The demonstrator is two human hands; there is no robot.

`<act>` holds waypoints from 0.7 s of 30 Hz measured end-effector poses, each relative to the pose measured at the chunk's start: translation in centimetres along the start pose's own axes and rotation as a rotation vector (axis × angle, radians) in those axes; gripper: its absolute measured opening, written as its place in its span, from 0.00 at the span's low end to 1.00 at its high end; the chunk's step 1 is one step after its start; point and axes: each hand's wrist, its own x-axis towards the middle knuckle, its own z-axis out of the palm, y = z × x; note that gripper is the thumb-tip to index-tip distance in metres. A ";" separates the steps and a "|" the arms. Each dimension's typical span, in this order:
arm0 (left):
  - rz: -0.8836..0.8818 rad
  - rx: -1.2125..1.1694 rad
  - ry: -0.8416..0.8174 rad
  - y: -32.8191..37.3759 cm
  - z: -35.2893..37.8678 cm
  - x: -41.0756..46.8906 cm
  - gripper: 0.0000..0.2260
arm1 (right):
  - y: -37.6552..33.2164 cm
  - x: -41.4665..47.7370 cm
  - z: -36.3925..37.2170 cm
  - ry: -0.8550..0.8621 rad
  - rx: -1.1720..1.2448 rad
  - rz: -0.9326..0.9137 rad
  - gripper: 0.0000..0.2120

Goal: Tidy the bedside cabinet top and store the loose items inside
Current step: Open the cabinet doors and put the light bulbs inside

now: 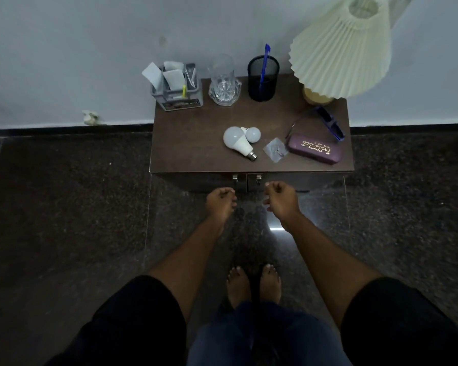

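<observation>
The dark wooden bedside cabinet (196, 143) stands against the wall. On its top lie two white bulbs (239, 141), a small clear packet with screws (275, 149), a maroon spectacle case (315, 151) and blue-framed glasses (329, 122). Two metal door handles (246, 178) show on its front edge. My left hand (220, 203) and my right hand (282, 199) hover just below those handles with fingers curled, and I see nothing held in either.
At the back stand a grey organiser with papers (177, 88), an empty glass (224, 80), a black mesh cup with a blue pen (262, 77) and a pleated cream lamp (344, 48). The dark polished floor (64, 207) surrounds the cabinet. My bare feet (253, 286) are below.
</observation>
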 end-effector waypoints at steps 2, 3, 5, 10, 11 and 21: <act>0.008 -0.012 0.018 -0.7 0.5 1.3 0.03 | 0.6 1.2 0.7 -0.013 -0.001 -0.006 0.14; 0.013 -0.008 0.031 -0.8 0.6 1.9 0.05 | 0.8 1.7 1.0 -0.027 -0.011 -0.009 0.14; 0.024 0.002 0.043 -1.1 1.0 3.2 0.06 | 1.3 2.7 1.7 -0.056 -0.032 -0.009 0.14; 0.036 0.030 0.022 -1.4 1.7 5.8 0.05 | 2.1 4.5 3.3 -0.103 -0.105 0.013 0.16; 0.035 0.031 0.017 -1.5 1.9 6.2 0.05 | 2.3 4.8 3.6 -0.104 -0.108 0.013 0.16; 0.066 0.038 -0.004 -4.0 3.1 8.5 0.11 | 4.7 6.5 5.5 0.285 -0.179 -0.129 0.14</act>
